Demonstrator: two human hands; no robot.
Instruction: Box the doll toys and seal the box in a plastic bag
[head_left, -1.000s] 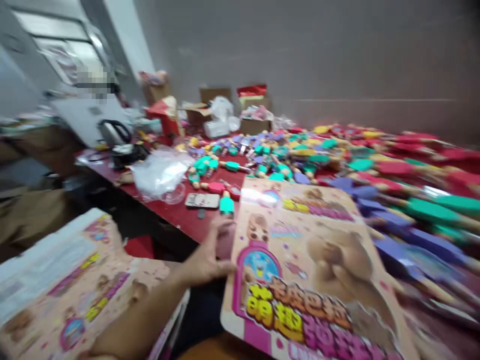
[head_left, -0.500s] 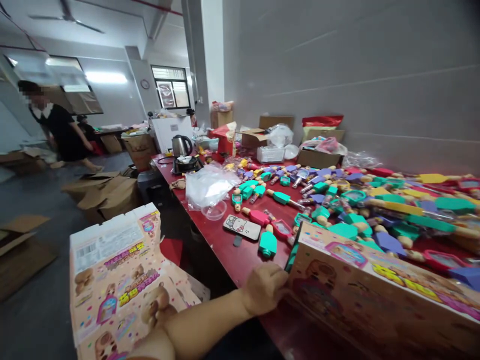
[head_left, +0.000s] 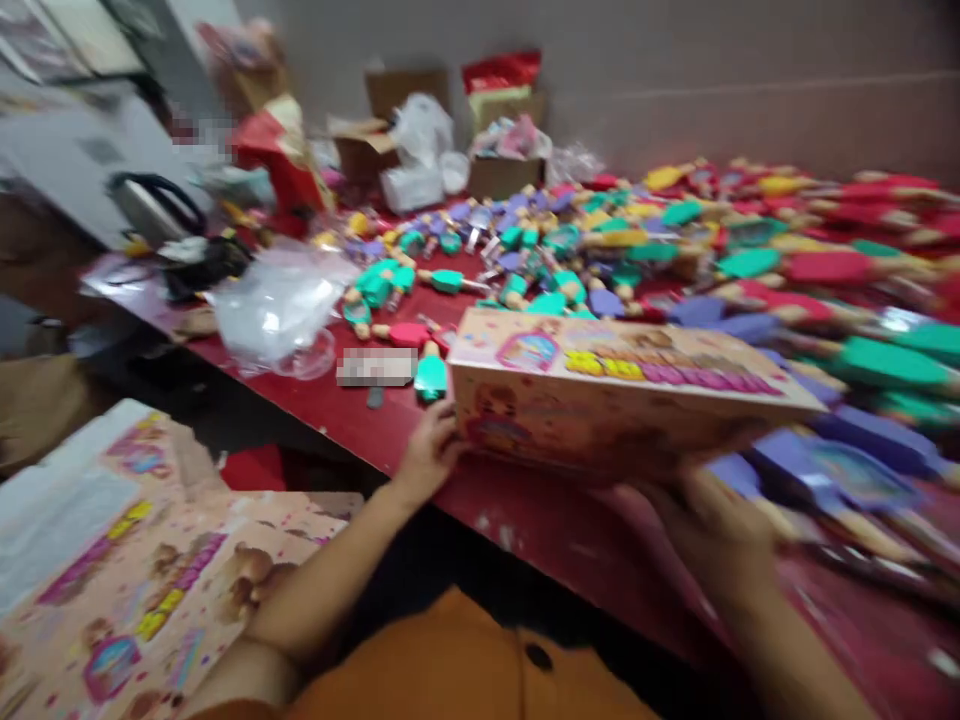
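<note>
**Peach-and-pink printed cardboard toy box [head_left: 622,395] held up btwn left hand [head_left: 431,452] and right hand [head_left: 712,530]**

The person is holding the box lengthwise over the edge of a dark-red table top [head_left: 570,530], w/ the printed top face tilting up toward the head camera. LH is gripping the box's left end, fingers curling against the short side; the wrist is just past the tbl edge. RH is cupping the far right end from underneath, fingers spreading under the bottom corner, though blur hides the exact contact. The hands are well apart, box spanning the gap, no visible contact btwn box and tbl.

Below the left forearm, a flat printed cardboard carton sheet [head_left: 150,570] in matching peach and pink is lying open, partly under the arm. An orange garment [head_left: 450,670] is showing at the bottom edge, on the person's own body.

Just beyond the box, a teal-and-tan wooden-look toy piece [head_left: 431,378] and a pink toy piece [head_left: 409,335] are sitting on the tbl, beside a crumpled translucent plastic bag [head_left: 277,305]. Many more teal, purple, red and yellow toy pieces [head_left: 622,245] are spreading across the tbl to the right, w/ brown cardboard boxes [head_left: 502,175] standing behind them against a grey wall [head_left: 750,60].
</note>
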